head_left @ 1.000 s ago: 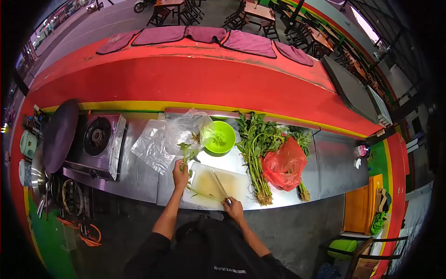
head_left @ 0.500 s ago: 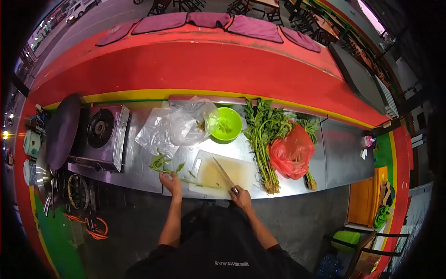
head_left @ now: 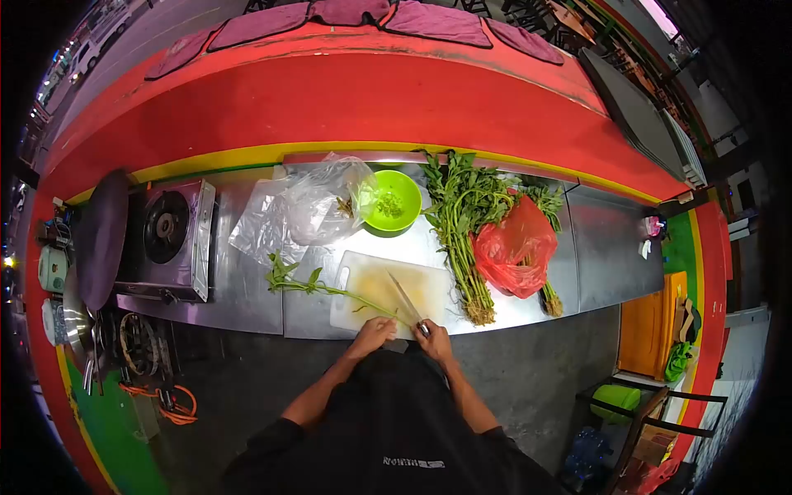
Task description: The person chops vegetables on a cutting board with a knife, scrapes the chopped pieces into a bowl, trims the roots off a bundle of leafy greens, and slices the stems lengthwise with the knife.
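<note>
My right hand (head_left: 434, 340) is closed round the handle of a knife (head_left: 403, 295), whose blade points up and left over the cutting board. My left hand (head_left: 374, 335) is closed at the board's front edge, its fingers pinching near the lower end of a leafy green stem (head_left: 330, 289). That stem slants across the white cutting board (head_left: 340, 313), its leafy tip lying on the metal counter to the left. The knife blade is close to the stem's lower end; whether they touch I cannot tell.
Behind the board stand a green bowl (head_left: 414, 191) with cut bits inside and a clear plastic bag (head_left: 318, 210). To the right lie bundled leafy greens (head_left: 458, 239) and a red plastic bag (head_left: 516, 252). A gas stove (head_left: 169, 235) sits at the left on the metal counter (head_left: 247, 297).
My left hand has moved right, from the stem's leafy end to its lower end by the knife. The stem now lies farther across the board. My right hand still holds the knife.
</note>
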A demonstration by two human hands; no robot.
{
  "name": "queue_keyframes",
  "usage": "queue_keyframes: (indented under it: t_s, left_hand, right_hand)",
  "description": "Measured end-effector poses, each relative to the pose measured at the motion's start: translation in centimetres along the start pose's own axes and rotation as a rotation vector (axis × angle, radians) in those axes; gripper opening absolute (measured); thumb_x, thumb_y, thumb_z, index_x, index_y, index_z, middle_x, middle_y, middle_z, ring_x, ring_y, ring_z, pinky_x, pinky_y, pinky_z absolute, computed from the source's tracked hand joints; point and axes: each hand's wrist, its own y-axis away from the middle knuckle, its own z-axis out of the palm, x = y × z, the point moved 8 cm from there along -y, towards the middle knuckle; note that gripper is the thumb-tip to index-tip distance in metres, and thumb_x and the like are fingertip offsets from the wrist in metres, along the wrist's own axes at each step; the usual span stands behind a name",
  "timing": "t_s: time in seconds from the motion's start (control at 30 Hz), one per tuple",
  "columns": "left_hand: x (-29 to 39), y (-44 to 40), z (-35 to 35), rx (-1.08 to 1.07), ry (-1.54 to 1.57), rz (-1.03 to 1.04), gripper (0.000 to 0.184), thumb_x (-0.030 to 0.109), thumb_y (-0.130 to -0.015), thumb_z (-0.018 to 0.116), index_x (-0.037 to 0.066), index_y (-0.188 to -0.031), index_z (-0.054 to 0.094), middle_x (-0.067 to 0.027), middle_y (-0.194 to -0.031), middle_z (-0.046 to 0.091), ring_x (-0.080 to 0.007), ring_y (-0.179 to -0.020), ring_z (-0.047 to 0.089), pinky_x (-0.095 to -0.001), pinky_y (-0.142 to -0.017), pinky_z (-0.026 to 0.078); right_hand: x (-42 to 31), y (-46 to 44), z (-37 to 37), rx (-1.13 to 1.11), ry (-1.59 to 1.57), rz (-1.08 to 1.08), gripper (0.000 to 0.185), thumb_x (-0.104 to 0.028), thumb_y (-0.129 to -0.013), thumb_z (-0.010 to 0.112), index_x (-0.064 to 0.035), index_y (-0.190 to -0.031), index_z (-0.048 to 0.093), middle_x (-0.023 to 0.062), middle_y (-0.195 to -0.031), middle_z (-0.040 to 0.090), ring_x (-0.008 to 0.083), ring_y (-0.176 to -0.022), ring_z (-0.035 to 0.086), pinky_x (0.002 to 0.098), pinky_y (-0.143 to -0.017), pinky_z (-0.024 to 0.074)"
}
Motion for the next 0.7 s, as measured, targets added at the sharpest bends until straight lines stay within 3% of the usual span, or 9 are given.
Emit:
queue_keyframes:
  t_s: [0.07,0.23,0.33,0.37,0.43,0.5,0.57,0.63,0.7]
  left_hand:
    - [-0.3,-1.0,0.3,0.014,0.120,-0.099,0.047,0.041,-0.098,0.063,-0.005,-0.107,0.061,-0.0136,-0.093,0.071,-0.0181,-0.075,0.070,-0.0306,-0.067,0.053]
    - [1.9,-1.6,-0.1,0.090,0.134,-0.019,0.039,0.035,-0.098,0.064,-0.002,-0.110,0.059,-0.0126,-0.093,0.071,-0.0182,-0.078,0.071,-0.0297,-0.066,0.052]
    - [5.2,-0.9,0.0,0.062,0.043,0.213,0.026,0.019,-0.102,0.057,-0.004,-0.116,0.057,-0.0110,-0.092,0.070,-0.0193,-0.082,0.071,-0.0320,-0.072,0.056]
    - [5.8,-0.7,0.2,0.059,0.040,0.211,0.026,0.019,-0.102,0.057,-0.004,-0.116,0.057,-0.0110,-0.092,0.070,-0.0193,-0.082,0.071,-0.0320,-0.072,0.056]
    - [8.7,0.3,1.0,0.001,0.049,0.425,0.028,0.017,-0.102,0.056,-0.005,-0.119,0.057,-0.0113,-0.092,0.069,-0.0191,-0.086,0.069,-0.0332,-0.075,0.058]
    - [10.7,1.6,1.4,0.010,0.007,0.427,0.028,0.017,-0.103,0.054,-0.004,-0.122,0.059,-0.0112,-0.092,0.068,-0.0179,-0.089,0.068,-0.0326,-0.075,0.058]
    - [13.7,3.0,2.1,0.011,-0.247,0.444,0.027,0.015,-0.102,0.054,-0.001,-0.122,0.062,-0.0118,-0.092,0.068,-0.0179,-0.086,0.068,-0.0328,-0.074,0.057]
    - [15.7,3.7,2.4,0.012,-0.387,0.494,0.027,0.015,-0.101,0.054,0.002,-0.123,0.063,-0.0153,-0.095,0.069,-0.0239,-0.088,0.069,-0.0360,-0.078,0.055]
    - [18.2,5.5,4.3,-0.053,-0.651,0.800,0.028,0.016,-0.099,0.056,0.003,-0.123,0.064,-0.0183,-0.101,0.069,-0.0324,-0.092,0.068,-0.0399,-0.085,0.053]
  right_hand:
    - [-0.7,0.8,-0.1,-0.037,-0.102,0.021,0.030,-0.031,-0.091,0.071,-0.0011,-0.092,0.067,0.0092,-0.060,0.057,0.0136,-0.054,0.047,0.0337,-0.052,0.0413]
    - [-1.9,1.9,0.0,-0.006,-0.226,0.028,0.026,-0.026,-0.091,0.073,-0.0011,-0.094,0.068,0.0048,-0.062,0.060,0.0084,-0.057,0.047,0.0291,-0.053,0.0407]
    - [-2.1,1.8,0.0,0.000,-0.296,0.021,0.026,-0.027,-0.091,0.072,-0.0011,-0.092,0.068,0.0011,-0.064,0.061,0.0070,-0.058,0.047,0.0280,-0.053,0.0407]
    - [-2.0,1.8,-0.1,-0.006,-0.311,0.034,0.025,-0.026,-0.092,0.072,-0.0012,-0.092,0.068,0.0000,-0.064,0.060,0.0063,-0.058,0.047,0.0274,-0.053,0.0404]
    - [-2.1,1.5,-0.2,-0.019,-0.340,0.056,0.022,-0.023,-0.092,0.072,-0.0013,-0.091,0.068,-0.0020,-0.064,0.058,0.0048,-0.060,0.046,0.0264,-0.054,0.0398]
    - [-2.3,1.4,-0.7,0.036,-0.348,0.024,0.021,-0.022,-0.093,0.071,-0.0017,-0.091,0.068,-0.0044,-0.064,0.054,0.0039,-0.060,0.044,0.0249,-0.054,0.0382]
    - [-1.1,1.0,-0.6,0.061,-0.409,0.088,0.021,-0.023,-0.094,0.071,-0.0016,-0.090,0.067,-0.0058,-0.065,0.052,0.0036,-0.060,0.042,0.0240,-0.054,0.0361]
    - [-1.2,0.8,-0.8,0.074,-0.453,0.083,0.022,-0.023,-0.094,0.070,-0.0011,-0.090,0.067,-0.0062,-0.066,0.051,0.0036,-0.060,0.040,0.0240,-0.053,0.0347]
    - [-0.5,0.8,-0.9,0.082,-0.454,0.153,0.028,-0.028,-0.093,0.070,0.0000,-0.092,0.069,-0.0022,-0.064,0.054,0.0061,-0.060,0.043,0.0270,-0.054,0.0374]
